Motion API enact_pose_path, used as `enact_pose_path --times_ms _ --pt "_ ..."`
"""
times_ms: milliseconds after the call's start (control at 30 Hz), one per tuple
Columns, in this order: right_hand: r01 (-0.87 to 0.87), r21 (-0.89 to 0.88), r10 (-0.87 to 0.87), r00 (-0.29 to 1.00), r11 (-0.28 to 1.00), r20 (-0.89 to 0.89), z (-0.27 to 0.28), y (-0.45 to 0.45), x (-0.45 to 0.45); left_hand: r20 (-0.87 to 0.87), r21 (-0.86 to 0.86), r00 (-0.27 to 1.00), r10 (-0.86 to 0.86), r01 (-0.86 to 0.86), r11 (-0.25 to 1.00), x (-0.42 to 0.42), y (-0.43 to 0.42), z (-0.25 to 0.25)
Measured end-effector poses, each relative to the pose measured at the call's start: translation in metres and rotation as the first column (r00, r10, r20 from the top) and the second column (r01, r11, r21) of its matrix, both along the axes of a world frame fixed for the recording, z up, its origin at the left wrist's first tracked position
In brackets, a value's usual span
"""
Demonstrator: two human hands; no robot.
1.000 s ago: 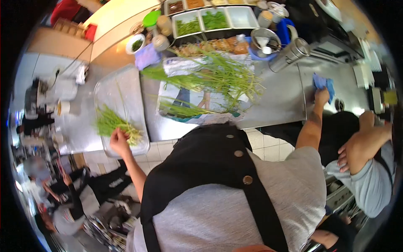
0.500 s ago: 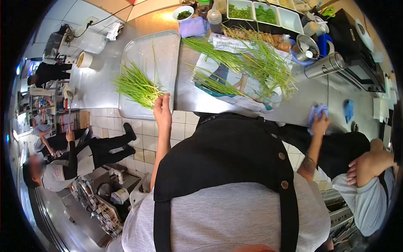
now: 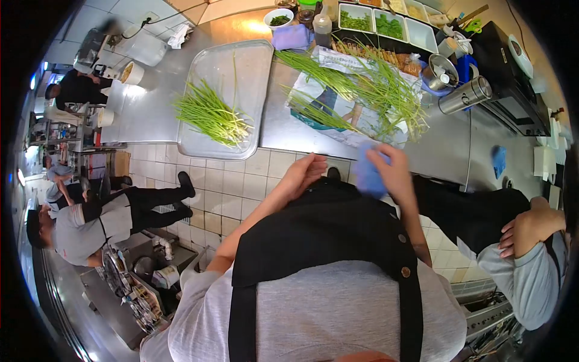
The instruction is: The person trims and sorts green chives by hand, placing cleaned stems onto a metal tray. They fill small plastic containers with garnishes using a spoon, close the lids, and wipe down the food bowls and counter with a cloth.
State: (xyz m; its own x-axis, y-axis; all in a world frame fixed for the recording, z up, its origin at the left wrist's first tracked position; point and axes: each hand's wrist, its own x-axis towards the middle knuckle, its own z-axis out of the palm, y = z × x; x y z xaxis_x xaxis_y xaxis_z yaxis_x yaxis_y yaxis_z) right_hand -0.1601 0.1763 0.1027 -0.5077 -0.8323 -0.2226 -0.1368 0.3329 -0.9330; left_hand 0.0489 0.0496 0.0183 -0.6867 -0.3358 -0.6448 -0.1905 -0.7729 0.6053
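My right hand [image 3: 395,172] grips a blue-purple cloth [image 3: 369,172] in front of the apron, just off the counter's near edge; the cloth is slightly blurred. To its left, my left hand [image 3: 306,174] is in the air with fingers loosely extended and nothing in them. A bundle of trimmed green stalks, like garlic chives or thin scallions [image 3: 211,114], lies on a metal tray [image 3: 250,66], its pale ends toward me. More long green stalks [image 3: 386,90] are spread on printed paper [image 3: 338,130] over the counter to the right.
Behind the greens stand containers of chopped herbs [image 3: 386,24], a squeeze bottle [image 3: 322,27], a folded purple cloth [image 3: 291,37] and a metal pot [image 3: 439,69]. A blue cloth [image 3: 498,161] lies at the right. A person with folded arms [image 3: 525,235] is close by; others stand left.
My left hand has left the greens on the tray and moved right, toward my body. My right hand has brought the blue-purple cloth from the right counter edge to in front of me.
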Motion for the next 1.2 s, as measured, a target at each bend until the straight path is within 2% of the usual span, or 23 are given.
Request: enact_pose_path --times_ms 67,133,200,233,267,333,367,433,467,567,600,667,700,767,833,933,1033,1100,1133,1200 --pt "-0.124 -0.346 0.023 0.959 0.93 -0.284 -0.006 -0.037 0.048 -0.161 0.356 0.984 0.069 -0.008 0.935 -0.003 -0.005 0.007" --pt "-0.421 -0.398 0.197 0.847 0.815 -0.494 -0.007 -0.06 0.092 -0.327 0.361 0.934 0.144 -0.018 0.933 0.007 -0.007 0.0" --pt "-0.419 -0.459 0.227 0.881 0.784 -0.416 -0.013 -0.068 0.117 -0.486 0.372 0.844 0.228 -0.037 0.928 0.021 -0.012 -0.011" --pt "-0.43 -0.488 0.258 0.888 0.76 -0.38 -0.018 -0.075 0.128 -0.535 0.535 0.755 0.379 -0.045 0.844 0.031 -0.009 -0.004" --pt "-0.372 -0.475 0.185 0.9 0.798 -0.395 -0.028 -0.085 0.134 -0.547 0.681 0.656 0.52 -0.012 0.732 0.042 -0.004 0.001" --pt "-0.247 -0.449 0.05 0.912 0.859 -0.406 -0.05 -0.1 0.145 -0.437 0.509 0.798 0.416 -0.162 0.845 0.051 0.0 0.044" --pt "-0.249 -0.36 0.088 0.908 0.899 -0.41 -0.057 -0.101 0.151 -0.31 0.458 0.854 0.419 -0.252 0.852 0.061 0.004 0.052" --pt "-0.24 -0.17 0.15 0.894 0.956 -0.422 -0.055 -0.102 0.166 -0.355 0.452 0.827 0.437 -0.257 0.854 0.087 0.007 0.048" --pt "-0.295 -0.252 0.173 0.894 0.922 -0.413 -0.055 -0.102 0.18 -0.381 0.445 0.817 0.434 -0.249 0.86 0.099 0.004 0.048" --pt "-0.416 -0.45 0.23 0.882 0.79 -0.412 -0.03 -0.093 0.229 -0.335 0.405 0.785 0.521 -0.379 0.832 0.121 -0.003 0.049" --pt "-0.414 -0.395 0.23 0.871 0.82 -0.434 -0.037 -0.098 0.233 -0.319 0.406 0.772 0.55 -0.413 0.815 0.126 -0.007 0.043" --pt "-0.4 -0.28 0.237 0.849 0.873 -0.473 -0.065 -0.11 0.236 -0.392 0.46 0.768 0.506 -0.313 0.831 0.135 -0.009 0.026" --pt "-0.391 -0.26 0.186 0.8 0.883 -0.57 -0.076 -0.12 0.23 -0.427 0.484 0.762 0.486 -0.262 0.835 0.14 -0.008 0.021" --pt "-0.299 -0.262 0.055 0.748 0.918 -0.662 -0.108 -0.14 0.204 -0.493 0.416 0.776 0.393 -0.186 0.89 0.147 -0.005 0.043" --pt "-0.204 -0.04 0.113 0.683 0.978 -0.721 -0.109 -0.145 0.179 -0.612 0.311 0.751 0.248 -0.06 0.949 0.151 -0.005 0.054" --pt "-0.208 -0.11 0.033 0.587 0.972 -0.809 -0.123 -0.148 0.164 -0.498 0.18 0.823 0.273 -0.21 0.961 0.153 -0.008 0.057" --pt "-0.383 -0.121 0.111 0.532 0.916 -0.84 -0.151 -0.138 0.159 -0.233 0.036 0.938 0.256 -0.255 0.966 0.178 -0.019 0.02" --pt "-0.316 -0.089 0.111 0.561 0.945 -0.821 -0.157 -0.117 0.156 0.054 -0.236 0.994 0.09 -0.075 0.969 0.205 -0.022 -0.035" --pt "-0.258 -0.073 0.092 0.574 0.963 -0.814 -0.158 -0.1 0.148 0.268 -0.298 0.959 0.098 -0.015 0.955 0.218 -0.017 -0.045" --pt "-0.04 -0.034 -0.002 0.622 0.999 -0.783 -0.159 -0.059 0.12 0.366 -0.426 0.929 0.061 0.109 0.898 0.249 -0.011 -0.079"
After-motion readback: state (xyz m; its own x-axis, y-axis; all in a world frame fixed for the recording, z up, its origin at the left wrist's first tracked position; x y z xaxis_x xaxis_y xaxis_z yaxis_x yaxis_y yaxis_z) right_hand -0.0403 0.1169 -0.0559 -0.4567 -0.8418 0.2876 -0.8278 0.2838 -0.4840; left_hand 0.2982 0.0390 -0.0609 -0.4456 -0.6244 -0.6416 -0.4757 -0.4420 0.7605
